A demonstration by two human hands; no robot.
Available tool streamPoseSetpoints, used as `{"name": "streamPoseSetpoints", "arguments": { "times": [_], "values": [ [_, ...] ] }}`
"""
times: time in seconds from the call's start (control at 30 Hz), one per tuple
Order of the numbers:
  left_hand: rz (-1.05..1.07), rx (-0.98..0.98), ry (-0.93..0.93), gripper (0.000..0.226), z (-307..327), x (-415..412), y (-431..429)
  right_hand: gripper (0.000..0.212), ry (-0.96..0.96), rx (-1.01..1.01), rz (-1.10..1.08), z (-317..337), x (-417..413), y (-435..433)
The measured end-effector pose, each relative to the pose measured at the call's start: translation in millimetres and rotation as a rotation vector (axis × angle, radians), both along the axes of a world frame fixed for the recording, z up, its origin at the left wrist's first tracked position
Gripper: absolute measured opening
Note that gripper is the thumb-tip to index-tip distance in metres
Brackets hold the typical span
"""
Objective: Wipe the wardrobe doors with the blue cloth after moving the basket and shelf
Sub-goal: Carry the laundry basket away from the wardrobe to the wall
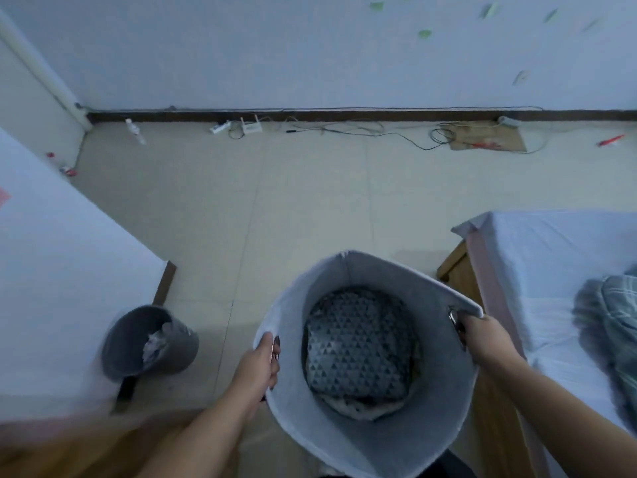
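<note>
The basket (379, 450) hangs between the left hand (258, 365) and the right hand (482, 334) — each grip closed on its rim. The soft wall may sag and tilt, or knock the bin (120, 339) outside the left grip.

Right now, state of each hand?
Left hand: grips the basket by its rim.
Right hand: grips the basket at its opposite handle.

Dim, bluish, even light with faint shadows; wide-angle bending curves the edges, and the lower-left corner smears.
</note>
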State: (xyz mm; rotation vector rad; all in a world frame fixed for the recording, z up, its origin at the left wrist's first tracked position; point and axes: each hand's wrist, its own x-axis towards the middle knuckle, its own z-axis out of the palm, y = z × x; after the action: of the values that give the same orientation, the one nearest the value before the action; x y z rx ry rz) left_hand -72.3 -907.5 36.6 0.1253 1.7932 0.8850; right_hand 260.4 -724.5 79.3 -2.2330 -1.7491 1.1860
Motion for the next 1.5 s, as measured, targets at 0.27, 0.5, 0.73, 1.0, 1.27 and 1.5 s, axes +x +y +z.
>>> {"name": "streamPoseSetpoints", "arguments": {
  "times": [0.27,0.5,0.73,1.0,1.27,1.5],
  "values": [
    [-0.104,0.022,0.117,0.048,-10.0,-53.7,155.9,0.036,0.148,0.049,-0.287,-19.2,-24.8,110.3],
    [-0.139,-0.066,0.176,0.037,2.1,-87.2,280.2,0.038,0.178,-0.065,-0.192,-37.7,-51.8,241.5],
    [-0.077,-0.058,0.185,0.038,17.3,-141.7,383.9,0.036,0.153,-0.057,-0.105,-30.2,-117.1,372.0],
    [-0.038,0.0,0.124,0.043,-10.2,-243.5,533.7,0.04,0.145,-0.023,-0.209,-39.7,-217.7,508.4],
    [-0.091,0.007,0.142,0.043,4.3,-347.7,671.9,0.038,0.199,0.001,-0.256,-8.7,-314.9,629.5],
    [-0.083,0.014,0.19,0.042,2.2,-416.7,785.5,0.035,0.297,-0.017,-0.268,-22.9,-383.3,739.6]
  ]
}}
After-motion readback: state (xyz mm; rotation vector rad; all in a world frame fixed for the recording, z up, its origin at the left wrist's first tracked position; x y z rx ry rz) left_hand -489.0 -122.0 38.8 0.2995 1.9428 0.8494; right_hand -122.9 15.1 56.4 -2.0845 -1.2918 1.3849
